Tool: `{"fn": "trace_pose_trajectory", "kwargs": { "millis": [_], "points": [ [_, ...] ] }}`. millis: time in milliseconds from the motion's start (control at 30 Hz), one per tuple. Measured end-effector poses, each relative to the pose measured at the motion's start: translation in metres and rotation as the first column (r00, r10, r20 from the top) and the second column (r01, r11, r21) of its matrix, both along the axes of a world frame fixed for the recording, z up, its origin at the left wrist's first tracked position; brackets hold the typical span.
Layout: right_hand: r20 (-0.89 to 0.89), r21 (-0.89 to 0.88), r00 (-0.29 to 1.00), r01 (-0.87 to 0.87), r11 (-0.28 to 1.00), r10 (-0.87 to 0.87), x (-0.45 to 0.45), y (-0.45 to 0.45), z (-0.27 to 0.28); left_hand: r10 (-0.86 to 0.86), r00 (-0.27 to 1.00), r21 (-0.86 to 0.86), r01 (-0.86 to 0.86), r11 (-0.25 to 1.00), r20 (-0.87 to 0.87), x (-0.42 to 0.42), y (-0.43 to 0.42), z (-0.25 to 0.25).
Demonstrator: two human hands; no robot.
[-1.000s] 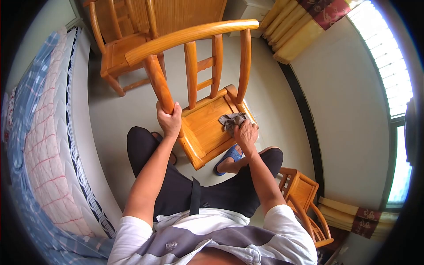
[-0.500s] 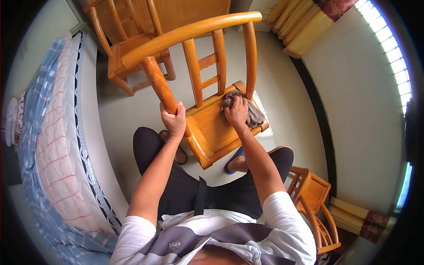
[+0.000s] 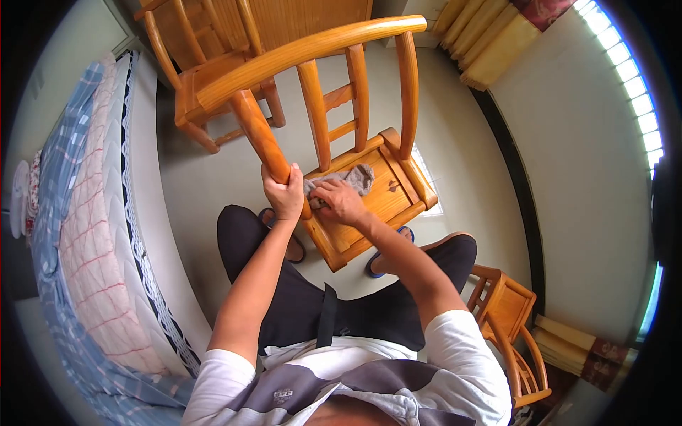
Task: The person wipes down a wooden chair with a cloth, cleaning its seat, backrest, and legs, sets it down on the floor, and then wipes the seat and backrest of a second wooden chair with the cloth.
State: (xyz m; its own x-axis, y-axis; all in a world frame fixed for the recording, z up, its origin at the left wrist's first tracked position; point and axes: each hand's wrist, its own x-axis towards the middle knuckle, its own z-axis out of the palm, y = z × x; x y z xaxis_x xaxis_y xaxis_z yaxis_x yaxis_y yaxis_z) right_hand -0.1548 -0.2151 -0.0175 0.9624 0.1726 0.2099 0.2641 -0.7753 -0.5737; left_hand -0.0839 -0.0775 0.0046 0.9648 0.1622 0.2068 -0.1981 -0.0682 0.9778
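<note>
A wooden chair [image 3: 383,213] stands in front of me, its slatted back with a curved top rail facing away. My left hand [image 3: 285,190] is closed around the left back post [image 3: 257,131], low down near the seat. On the left part of the seat, my right hand [image 3: 339,201] presses a grey-brown cloth [image 3: 361,179] against the wood, its fingers bent over it. Part of the cloth is hidden under the fingers and bunches out toward the back slats. A dark knot mark shows on the bare right half of the seat.
Another wooden chair [image 3: 206,89] stands at the upper left. A smaller wooden chair [image 3: 508,312] is at the lower right. A bed with a mattress [image 3: 117,234] and checked bedding runs along the left. Yellow curtains [image 3: 479,42] hang by the wall on the right.
My right hand has slid the cloth from the right rear of the seat to its left side. My left hand keeps its hold on the post.
</note>
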Motion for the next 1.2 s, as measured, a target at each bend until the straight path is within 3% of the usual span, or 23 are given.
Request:
{"fn": "trace_pose_trajectory", "kwargs": {
  "millis": [67, 133, 200, 300, 333, 400, 433, 500, 600, 667, 800, 867, 1000, 1133, 1200],
  "points": [
    [0.117, -0.241, 0.986, -0.087, 0.967, 0.118, 0.007, -0.031, 0.003, -0.011, 1.0, -0.01, 0.01, 1.0, -0.008, -0.002, 0.0, 0.004],
    [0.175, -0.356, 0.983, 0.015, 0.934, 0.051, 0.012, -0.067, 0.001, -0.012, 1.0, -0.021, 0.011, 1.0, -0.02, -0.002, 0.0, 0.005],
    [0.072, -0.369, 0.972, 0.234, 0.899, -0.224, 0.012, -0.1, 0.01, -0.019, 0.999, 0.001, 0.019, 1.0, -0.028, -0.003, 0.0, 0.003],
    [0.202, -0.312, 0.858, 0.514, 0.799, -0.473, 0.019, -0.108, 0.004, -0.008, 0.999, 0.009, 0.009, 1.0, -0.039, -0.005, 0.0, 0.004],
    [0.196, -0.313, 0.858, 0.513, 0.8, -0.474, 0.023, -0.098, -0.002, -0.022, 0.999, 0.005, 0.023, 1.0, -0.047, -0.005, 0.0, 0.004],
    [0.168, -0.183, 0.693, 0.721, 0.669, -0.701, 0.031, -0.075, -0.015, -0.02, 0.999, -0.007, 0.02, 1.0, -0.044, -0.005, -0.001, 0.005],
    [0.103, -0.257, 0.703, 0.702, 0.664, -0.704, 0.029, -0.062, -0.018, -0.016, 0.999, -0.022, 0.015, 1.0, -0.037, -0.004, -0.001, 0.005],
    [0.072, -0.164, 0.749, 0.66, 0.733, -0.659, 0.019, -0.029, -0.015, -0.014, 0.999, -0.016, 0.014, 1.0, -0.03, -0.005, -0.001, 0.006],
    [0.0, 0.012, 0.959, 0.284, 0.959, -0.284, -0.001, 0.015, -0.008, -0.013, 1.0, -0.008, 0.013, 1.0, -0.02, -0.003, -0.001, 0.003],
    [-0.175, 0.179, 0.956, 0.265, 0.948, -0.234, 0.0, 0.023, 0.003, 0.001, 1.0, -0.01, -0.001, 1.0, -0.016, -0.002, -0.001, 0.0],
    [-0.215, 0.397, 0.95, 0.296, 0.869, -0.225, 0.026, 0.023, 0.008, -0.012, 1.0, -0.019, 0.012, 1.0, -0.005, 0.0, 0.0, -0.002],
    [-0.141, 0.173, 0.985, 0.125, 0.977, -0.101, 0.032, 0.027, 0.003, 0.003, 1.0, -0.014, -0.003, 1.0, 0.03, 0.001, -0.001, -0.002],
    [-0.174, 0.233, 0.985, 0.032, 0.972, 0.009, 0.028, 0.017, 0.005, 0.015, 1.0, -0.012, -0.015, 1.0, 0.016, 0.0, 0.0, -0.004],
    [-0.201, 0.183, 0.98, 0.043, 0.982, -0.006, 0.014, 0.012, 0.011, -0.011, 1.0, -0.017, 0.012, 1.0, 0.015, 0.004, 0.001, -0.002],
    [-0.091, -0.082, 0.996, 0.014, 0.997, -0.021, 0.014, 0.011, 0.018, -0.008, 1.0, -0.015, 0.008, 1.0, -0.003, 0.001, 0.001, -0.003]
  ]
}}
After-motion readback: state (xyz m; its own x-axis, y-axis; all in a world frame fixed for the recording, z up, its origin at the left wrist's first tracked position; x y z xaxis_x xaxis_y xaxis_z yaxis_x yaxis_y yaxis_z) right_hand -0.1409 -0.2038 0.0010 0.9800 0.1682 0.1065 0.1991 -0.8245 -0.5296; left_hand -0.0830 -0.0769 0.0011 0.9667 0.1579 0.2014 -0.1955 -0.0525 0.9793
